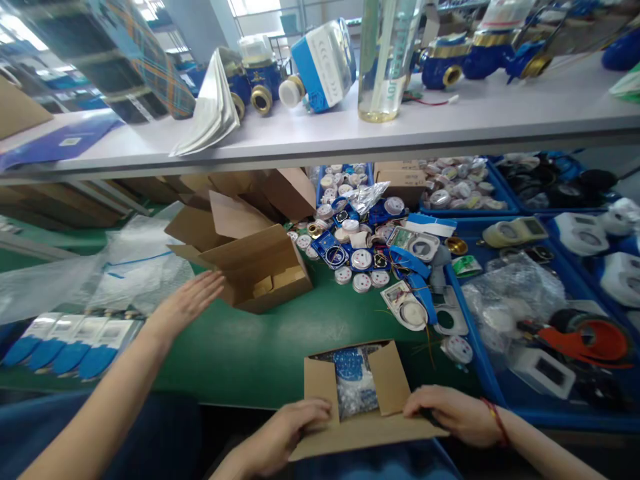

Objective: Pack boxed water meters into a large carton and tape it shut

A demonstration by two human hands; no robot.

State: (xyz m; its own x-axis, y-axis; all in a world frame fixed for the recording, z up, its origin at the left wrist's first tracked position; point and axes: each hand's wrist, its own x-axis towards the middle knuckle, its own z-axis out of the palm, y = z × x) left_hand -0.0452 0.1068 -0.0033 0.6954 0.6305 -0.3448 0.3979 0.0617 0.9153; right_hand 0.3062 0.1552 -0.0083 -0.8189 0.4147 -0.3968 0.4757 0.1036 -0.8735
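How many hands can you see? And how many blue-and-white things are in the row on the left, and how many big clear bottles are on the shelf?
Hands: 3 (left hand and right hand on the box, plus another person's hand)
Blue-and-white units: 4
Bottle: 1
Total: 8

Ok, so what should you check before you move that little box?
1. Left hand rests on the small cardboard box: ok.
2. Right hand at its right flap: ok; firm grip: cannot tell.
3. Bagged blue part lies inside: ok.
4. Flaps shut: not ok, both stand open.
5. Another person's hand is apart, by the larger open carton: ok.
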